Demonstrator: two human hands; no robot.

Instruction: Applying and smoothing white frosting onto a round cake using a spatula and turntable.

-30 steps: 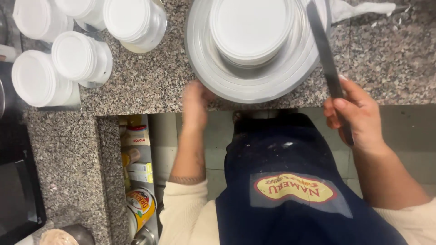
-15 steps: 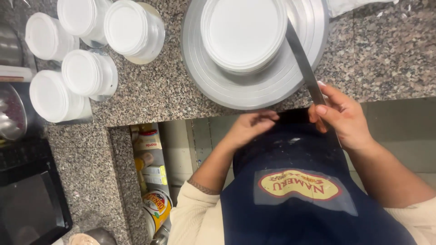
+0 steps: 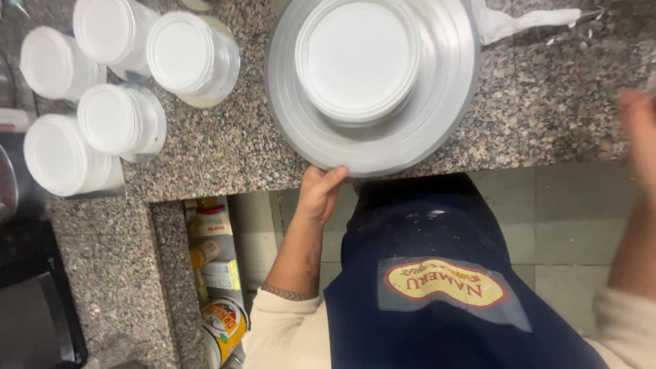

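left hand [image 3: 321, 191] at the near rim of a round metal turntable [image 3: 372, 147] on a granite counter [image 3: 547, 102].

the turntable is seen overhanging the counter edge slightly, with a white frosted cake [image 3: 359, 58] centred on it, presumably so the sides can be reached evenly all round. the rim is touched from below and in front by the left hand, fingers curled loosely against it (a light steadying contact, judged, not a full grasp). the right hand [image 3: 639, 130] is blurred at the frame edge beside the counter; whether it is open or holds anything cannot be told. five white lidded tubs [image 3: 119, 119] are grouped at the far left, well apart from the turntable. a dark apron [image 3: 437, 287] is worn.
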